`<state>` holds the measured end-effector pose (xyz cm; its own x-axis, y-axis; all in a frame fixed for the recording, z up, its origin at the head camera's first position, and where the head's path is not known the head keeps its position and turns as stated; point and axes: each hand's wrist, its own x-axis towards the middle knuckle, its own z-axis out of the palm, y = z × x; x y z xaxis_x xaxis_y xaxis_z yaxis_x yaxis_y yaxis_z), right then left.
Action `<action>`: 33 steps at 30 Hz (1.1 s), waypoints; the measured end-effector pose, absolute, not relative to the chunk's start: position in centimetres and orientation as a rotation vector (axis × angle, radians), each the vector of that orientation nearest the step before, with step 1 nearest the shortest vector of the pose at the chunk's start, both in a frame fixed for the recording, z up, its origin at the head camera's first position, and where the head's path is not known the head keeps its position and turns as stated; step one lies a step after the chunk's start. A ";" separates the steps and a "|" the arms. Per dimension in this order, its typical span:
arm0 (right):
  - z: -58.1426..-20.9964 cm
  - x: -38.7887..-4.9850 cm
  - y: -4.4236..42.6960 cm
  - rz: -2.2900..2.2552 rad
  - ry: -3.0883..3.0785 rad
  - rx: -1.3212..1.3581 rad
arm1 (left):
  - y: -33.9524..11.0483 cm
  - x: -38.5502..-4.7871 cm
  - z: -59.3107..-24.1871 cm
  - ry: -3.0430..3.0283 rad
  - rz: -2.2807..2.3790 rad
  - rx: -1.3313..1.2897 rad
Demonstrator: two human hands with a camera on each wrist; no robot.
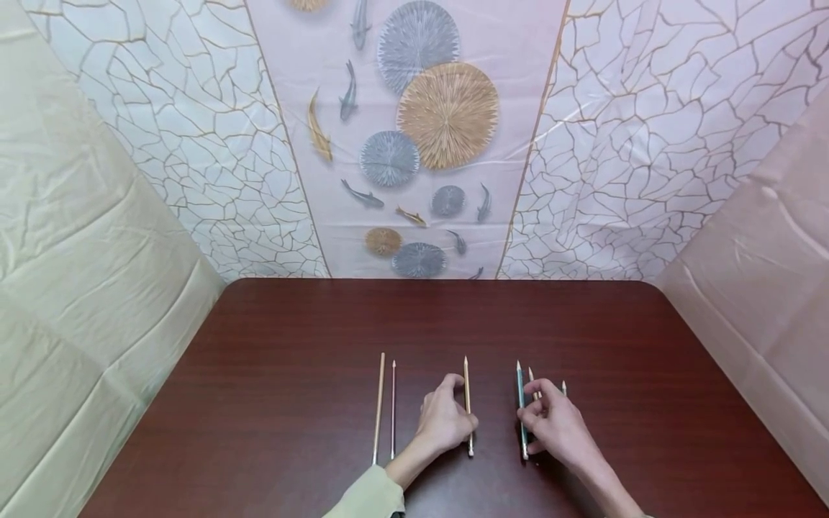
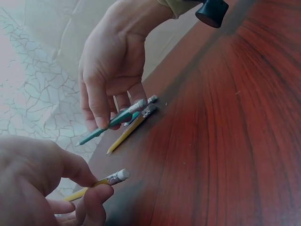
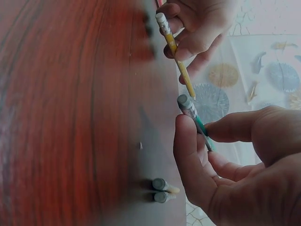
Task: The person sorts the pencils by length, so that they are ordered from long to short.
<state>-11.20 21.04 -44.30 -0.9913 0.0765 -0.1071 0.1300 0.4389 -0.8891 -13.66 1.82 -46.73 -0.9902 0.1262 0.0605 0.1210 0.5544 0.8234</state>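
Note:
A yellow pencil point(image 1: 468, 396) is pinched between the thumb and fingers of my left hand point(image 1: 443, 417); its eraser end point(image 2: 123, 174) points toward the table's near side. My right hand point(image 1: 560, 424) pinches a green pencil point(image 1: 521, 403), seen in the right wrist view below the yellow pencil point(image 3: 171, 44), with its grey eraser point(image 3: 184, 100) toward the camera. Beneath and beside the right hand lie another yellow pencil point(image 2: 126, 134) and one more pencil point(image 1: 564, 388), partly hidden by the hand.
To the left of my left hand, a long light-brown stick point(image 1: 378, 406) and a thinner dark red pencil point(image 1: 393, 410) lie side by side on the dark red table point(image 1: 291, 374). A patterned cloth point(image 1: 421, 201) hangs behind the table's far edge.

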 end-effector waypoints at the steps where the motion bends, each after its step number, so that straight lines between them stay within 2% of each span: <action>1: -44.4 -11.2 20.9 -1.627 2.620 0.188 | 1.7 -13.6 -46.7 2.762 1.467 0.219; 33: -44.6 -11.6 18.6 -1.673 2.553 0.113 | -2.4 -13.2 -46.7 2.867 1.381 0.192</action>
<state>-11.57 18.61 -44.63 -0.9934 0.0141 -0.1135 0.1097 0.3983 -0.9107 -13.16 -2.42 -46.66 -0.9916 0.0882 0.0943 0.1287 0.6179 0.7757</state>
